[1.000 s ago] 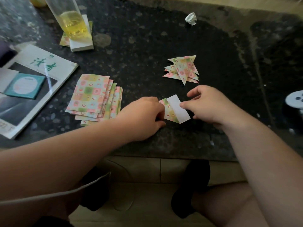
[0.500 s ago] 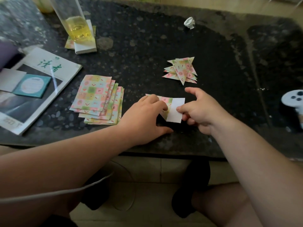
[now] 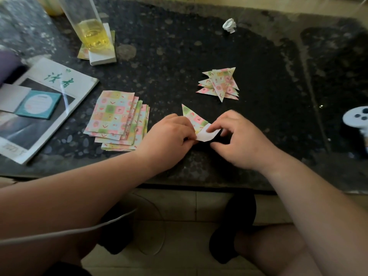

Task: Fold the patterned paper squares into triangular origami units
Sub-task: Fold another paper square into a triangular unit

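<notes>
A partly folded patterned paper (image 3: 196, 121) lies on the dark stone table (image 3: 179, 56), one corner pointing up and left, its white underside showing at the lower right. My left hand (image 3: 169, 140) pinches its lower left edge. My right hand (image 3: 237, 140) pinches the white flap from the right. A fanned stack of flat patterned squares (image 3: 117, 120) lies just left of my left hand. A small pile of finished triangular units (image 3: 221, 83) sits farther back, above my right hand.
A tall glass of yellow liquid (image 3: 91, 30) stands on a white block at the back left. A magazine (image 3: 43, 108) with a teal card lies at the left edge. A crumpled paper ball (image 3: 230, 25) is at the back. A white round object (image 3: 356, 118) sits at the right edge.
The paper has gone from a flat strip with a white end to a shape with a pointed patterned corner raised up-left. Both hands closed in on it, the right now pinching the white flap.
</notes>
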A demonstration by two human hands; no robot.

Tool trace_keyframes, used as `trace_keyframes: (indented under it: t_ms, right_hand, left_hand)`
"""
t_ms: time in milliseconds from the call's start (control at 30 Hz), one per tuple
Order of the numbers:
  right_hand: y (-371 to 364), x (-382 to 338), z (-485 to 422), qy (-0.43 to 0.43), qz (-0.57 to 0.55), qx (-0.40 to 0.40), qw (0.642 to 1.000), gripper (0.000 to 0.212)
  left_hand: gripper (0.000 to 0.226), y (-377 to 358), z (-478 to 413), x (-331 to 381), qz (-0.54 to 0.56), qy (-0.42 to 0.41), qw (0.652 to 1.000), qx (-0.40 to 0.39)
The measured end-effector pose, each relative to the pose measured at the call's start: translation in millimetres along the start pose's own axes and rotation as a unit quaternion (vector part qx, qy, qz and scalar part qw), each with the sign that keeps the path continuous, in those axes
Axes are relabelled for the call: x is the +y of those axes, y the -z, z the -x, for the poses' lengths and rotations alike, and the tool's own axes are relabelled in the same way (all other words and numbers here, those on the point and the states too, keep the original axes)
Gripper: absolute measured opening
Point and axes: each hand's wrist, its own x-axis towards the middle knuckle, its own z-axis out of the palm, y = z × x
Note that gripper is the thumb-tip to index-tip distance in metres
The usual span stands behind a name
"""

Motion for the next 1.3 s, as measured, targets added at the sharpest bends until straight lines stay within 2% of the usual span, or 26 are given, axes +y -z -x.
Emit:
trace_keyframes:
  t_ms: [67,167,333,500,633,767,1067,1300]
  right_hand:
    - [-8,3,1,0.025,-0.006,-0.019,0.999,0.021]
    - [-17,7,-1,0.033,-0.024,-0.002,0.999,0.008]
    - [-18,13,-4,0.049,-0.010,0.010,0.999,0.006]
    - [-21,14,-3,0.038,-0.001,-0.004,0.999,0.006]
    - [-19,10,-4,0.022,0.015,-0.029,0.999,0.003]
    - [-16,10,-6,0.020,0.020,-0.054,0.998,0.004]
    - [-12,5,-11,-0.005,0.014,-0.087,0.996,0.004]
    - [-8,-5,-19,-0.051,0.022,-0.094,0.994,0.019]
  left_hand:
    - [0.015,-1,1,-1,-0.005,-0.009,1.000,0.006]
    - [0.013,-4,4,-3,-0.015,-0.025,0.999,0.018]
    - [0.013,-7,8,-7,-0.038,-0.034,0.999,-0.005]
    - [0.027,6,7,-5,-0.090,-0.012,0.989,-0.120]
    - [0.051,25,7,-9,-0.165,-0.008,0.955,-0.246]
    - [0.060,38,16,-14,-0.190,-0.026,0.931,-0.311]
    - [0.052,41,18,-21,-0.159,-0.038,0.935,-0.315]
    - [0.053,42,16,-19,-0.158,-0.033,0.933,-0.321]
